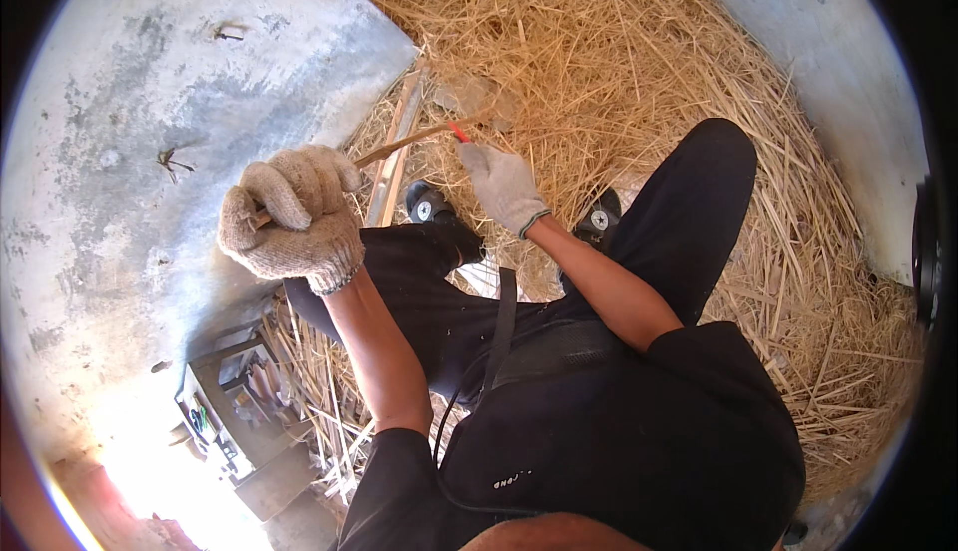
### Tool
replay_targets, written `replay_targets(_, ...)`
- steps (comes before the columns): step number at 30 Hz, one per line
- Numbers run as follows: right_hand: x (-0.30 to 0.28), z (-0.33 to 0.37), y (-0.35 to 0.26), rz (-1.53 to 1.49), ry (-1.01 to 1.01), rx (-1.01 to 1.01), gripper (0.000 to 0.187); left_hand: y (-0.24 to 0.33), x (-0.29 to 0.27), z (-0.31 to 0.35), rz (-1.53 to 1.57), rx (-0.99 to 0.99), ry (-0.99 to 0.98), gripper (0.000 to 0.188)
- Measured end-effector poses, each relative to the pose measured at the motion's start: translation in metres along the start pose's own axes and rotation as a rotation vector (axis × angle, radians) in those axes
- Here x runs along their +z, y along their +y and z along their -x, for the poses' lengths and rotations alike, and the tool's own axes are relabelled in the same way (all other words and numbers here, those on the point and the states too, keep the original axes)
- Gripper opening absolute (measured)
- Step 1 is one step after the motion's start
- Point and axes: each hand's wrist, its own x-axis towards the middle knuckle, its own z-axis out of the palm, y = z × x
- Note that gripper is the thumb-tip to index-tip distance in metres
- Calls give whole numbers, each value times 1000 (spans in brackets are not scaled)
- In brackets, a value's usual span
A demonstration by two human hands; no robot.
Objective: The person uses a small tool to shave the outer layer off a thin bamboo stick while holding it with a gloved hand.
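The left hand (294, 214), in a knitted beige work glove, is curled into a full fist, raised at the person's left and clamped on a long, narrow brown strip of wood or cane (404, 143), a short end of which peeps out between the fingers. The right hand (502, 187), in a matching glove, is lower and further forward, its fingers closed around a slim bright-red implement (458, 133), perhaps a handle; its working end cannot be made out. The strip slants from the left fist to the red implement, meeting or passing it there, though contact is not certain. The step in hand looks like working the strip with the red implement while the left fist anchors it; a further stroke would call for a steady left grip and careful control of the right hand near the strip. Just beyond, a pale, straight wooden plank (407, 107) lies behind the strip, near a black shoe (429, 202). Further out, loose golden straw-like shavings (599, 32) cover the floor, up to a mottled whitish wall (130, 72) on the left.
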Motion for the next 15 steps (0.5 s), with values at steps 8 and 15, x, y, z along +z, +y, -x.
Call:
replay_targets(8,22,-36,81,153,-141,210,65,-7,25,13,-39,20,25,51)
replay_targets(15,21,-18,24,-38,84,-1,67,-5,21,8,-117,81,140,52)
